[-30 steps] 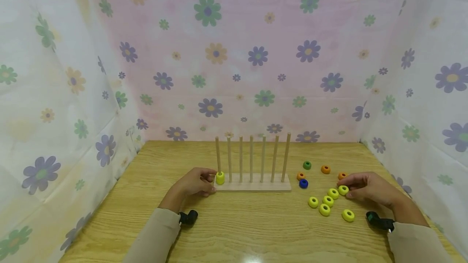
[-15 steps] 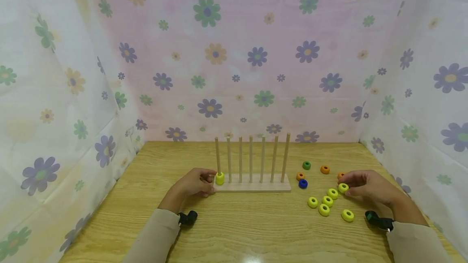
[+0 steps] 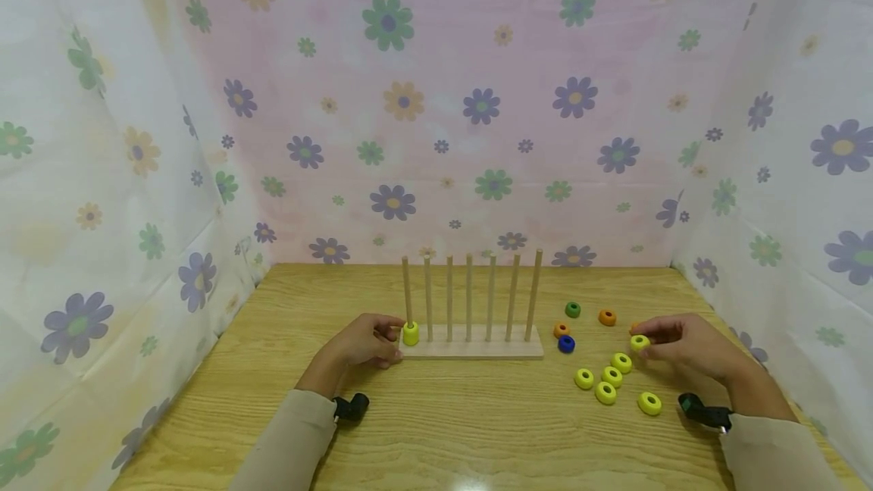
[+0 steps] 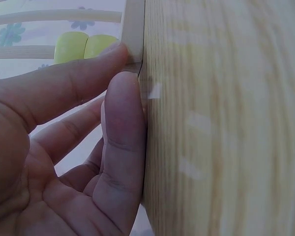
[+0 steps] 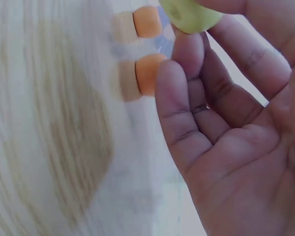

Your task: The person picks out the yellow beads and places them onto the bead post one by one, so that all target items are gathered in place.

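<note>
While my L hand [image 3: 360,339] grips the rack [image 3: 477,350] by its L end, my R hand [image 3: 690,350] pinches a bead [image 3: 638,348] btwn thumb & fingertips, over the R side of the table [image 3: 470,423], apparently just off it. The bead, a yellow one, sits at the L edge of that hand, i.e. on the side facing the rack, which lies well apart to the L; R hand is the nearer to the loose beads [image 3: 604,399]. The rack's long axis runs L–R, abt. parallel to the table's far edge, w/ seven pegs [image 3: 468,298] standing upright in a row. The L-most peg [image 3: 408,290], next to my L hand, bears two yellow beads [image 4: 70,48]; the other six are bare. The held bead, a squat ring w/ no long axis to speak of, points its hole up, approx. vertical; exact tilt I can't tell.
</note>
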The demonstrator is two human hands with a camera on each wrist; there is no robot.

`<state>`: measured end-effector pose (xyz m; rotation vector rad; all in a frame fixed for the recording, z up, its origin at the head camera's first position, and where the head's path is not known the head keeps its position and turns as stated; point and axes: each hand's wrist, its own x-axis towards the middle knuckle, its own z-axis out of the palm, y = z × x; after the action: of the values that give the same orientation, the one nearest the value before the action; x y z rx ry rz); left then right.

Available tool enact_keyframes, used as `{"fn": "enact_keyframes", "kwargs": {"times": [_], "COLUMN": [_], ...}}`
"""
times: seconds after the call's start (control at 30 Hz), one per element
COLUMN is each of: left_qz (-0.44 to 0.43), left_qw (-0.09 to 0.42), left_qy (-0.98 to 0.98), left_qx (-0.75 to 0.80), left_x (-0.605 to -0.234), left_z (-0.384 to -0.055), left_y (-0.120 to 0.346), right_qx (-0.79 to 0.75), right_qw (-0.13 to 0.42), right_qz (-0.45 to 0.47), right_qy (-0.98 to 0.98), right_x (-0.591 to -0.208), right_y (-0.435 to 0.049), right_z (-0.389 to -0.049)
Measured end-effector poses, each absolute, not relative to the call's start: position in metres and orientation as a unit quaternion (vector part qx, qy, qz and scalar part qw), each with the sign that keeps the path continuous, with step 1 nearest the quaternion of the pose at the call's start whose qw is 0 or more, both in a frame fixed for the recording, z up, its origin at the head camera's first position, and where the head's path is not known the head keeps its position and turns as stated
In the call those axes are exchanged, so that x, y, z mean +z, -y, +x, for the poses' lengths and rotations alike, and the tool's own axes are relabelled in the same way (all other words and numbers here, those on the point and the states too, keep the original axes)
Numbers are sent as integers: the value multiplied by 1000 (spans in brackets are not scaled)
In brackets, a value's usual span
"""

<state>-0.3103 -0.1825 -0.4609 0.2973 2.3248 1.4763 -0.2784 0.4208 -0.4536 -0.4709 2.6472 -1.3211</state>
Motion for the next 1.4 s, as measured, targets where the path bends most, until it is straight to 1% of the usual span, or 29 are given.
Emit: {"fn": "enact_keyframes", "kwargs": {"times": [0.47,0.63,0.8,1.0,1.23,1.4], "left_qz": [107,109,109,110,107,109], "left_qw": [189,188,187,186,189,191], "left_qy": [-823,-824,-825,-824,-820,-820], "left_qx": [525,524,522,524,529,528], "left_x": [-457,-456,-456,-459,-461,-462], "left_z": [-309,-309,-308,-308,-310,-311], "left_y": [184,183,183,183,184,185], "right_qx": [-434,-447,-458,-431,-441,-428], "right_qw": [15,7,5,-38,-49,-76], "right_qz": [-142,-148,-152,-173,-193,-189], "right_qy": [-890,-882,-876,-885,-875,-880], "right_x": [-441,-434,-419,-402,-391,-385], "right_y": [-403,-395,-386,-374,-359,-350], "right_z": [-281,-281,-278,-279,-280,-283]}}
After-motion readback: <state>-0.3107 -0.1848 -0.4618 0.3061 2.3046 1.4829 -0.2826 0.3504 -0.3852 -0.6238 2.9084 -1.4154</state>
